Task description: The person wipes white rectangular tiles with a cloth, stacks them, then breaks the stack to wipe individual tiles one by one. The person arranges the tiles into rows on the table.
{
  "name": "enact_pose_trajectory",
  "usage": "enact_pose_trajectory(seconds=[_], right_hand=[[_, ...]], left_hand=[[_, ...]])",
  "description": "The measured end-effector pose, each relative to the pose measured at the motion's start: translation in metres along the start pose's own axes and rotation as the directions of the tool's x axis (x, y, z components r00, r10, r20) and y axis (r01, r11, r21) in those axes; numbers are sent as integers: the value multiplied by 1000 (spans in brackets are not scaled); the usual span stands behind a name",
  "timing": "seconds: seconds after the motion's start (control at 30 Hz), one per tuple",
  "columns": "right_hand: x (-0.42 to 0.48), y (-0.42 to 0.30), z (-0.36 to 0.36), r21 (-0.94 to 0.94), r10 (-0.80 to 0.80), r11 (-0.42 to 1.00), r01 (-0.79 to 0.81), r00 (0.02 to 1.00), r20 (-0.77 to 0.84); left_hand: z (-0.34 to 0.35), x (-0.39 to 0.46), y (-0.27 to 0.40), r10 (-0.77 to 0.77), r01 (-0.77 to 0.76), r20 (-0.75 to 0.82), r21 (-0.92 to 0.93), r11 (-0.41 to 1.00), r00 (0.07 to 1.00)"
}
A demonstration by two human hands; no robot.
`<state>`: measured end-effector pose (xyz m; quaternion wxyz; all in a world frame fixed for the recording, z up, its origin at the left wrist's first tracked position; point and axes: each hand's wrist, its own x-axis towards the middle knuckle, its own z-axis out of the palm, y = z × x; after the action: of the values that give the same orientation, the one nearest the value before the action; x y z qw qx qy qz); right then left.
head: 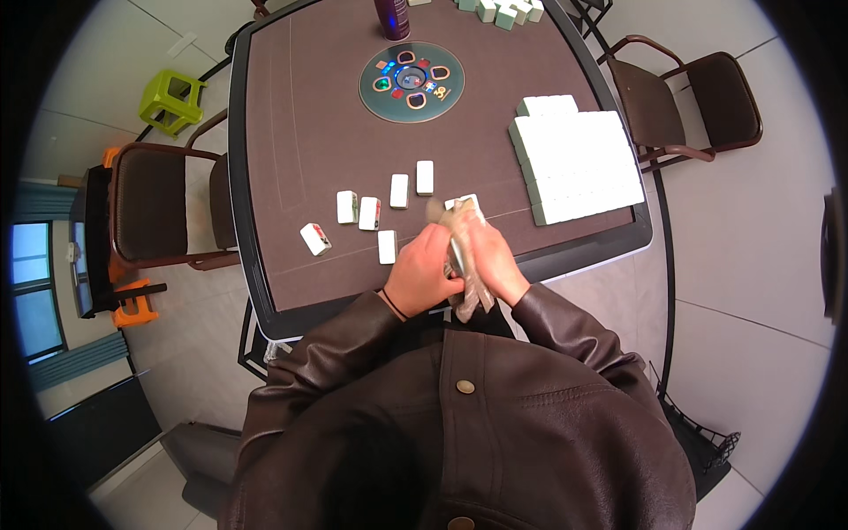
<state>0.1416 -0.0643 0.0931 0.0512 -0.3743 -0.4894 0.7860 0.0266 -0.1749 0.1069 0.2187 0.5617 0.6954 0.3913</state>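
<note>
Both hands are together over the near edge of a mahjong table (pixel 331 278). My left hand (pixel 422 270) and my right hand (pixel 493 258) grip a crumpled beige cloth (pixel 472 285) between them. Something pale and shiny shows in the cloth's fold, possibly a tile; most of it is hidden. Just past the fingertips lies a white mahjong tile (pixel 469 199), partly covered by the cloth. Left of my hands, several loose tiles lie scattered, among them a blank-topped tile (pixel 387 247) and a tile with red marks on its side (pixel 315 239).
A block of white tiles (pixel 583 165) in rows fills the table's right side. More green-backed tiles (pixel 507 14) sit at the far edge near a purple can (pixel 393 20). A round control panel (pixel 412 106) is set mid-table. Chairs (pixel 652 99) (pixel 154 202) flank both sides.
</note>
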Motion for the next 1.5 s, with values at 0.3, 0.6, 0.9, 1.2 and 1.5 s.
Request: enact_pose_trajectory(seconds=[0.3,0.6,0.9,1.2,1.5], right_hand=[[-17,27,10,-266,-480,859,438,869,-120],[-29,33,-11,-147,-590,808,571,777,-219],[-15,18,-23,-727,-747,302,616,627,221],[-38,-1,-48,180,-305,930,321,946,-113],[-26,-8,13,209,-368,876,434,883,-290]], left_hand=[[18,-3,-16,-258,183,56,-848,498,964],[11,-3,-27,-205,267,295,-952,-152,933],[5,-8,-11,-112,433,452,-888,-157,885],[-1,-12,-30,-127,380,400,-912,-154,908],[0,-2,-5,-130,447,428,-849,282,894]])
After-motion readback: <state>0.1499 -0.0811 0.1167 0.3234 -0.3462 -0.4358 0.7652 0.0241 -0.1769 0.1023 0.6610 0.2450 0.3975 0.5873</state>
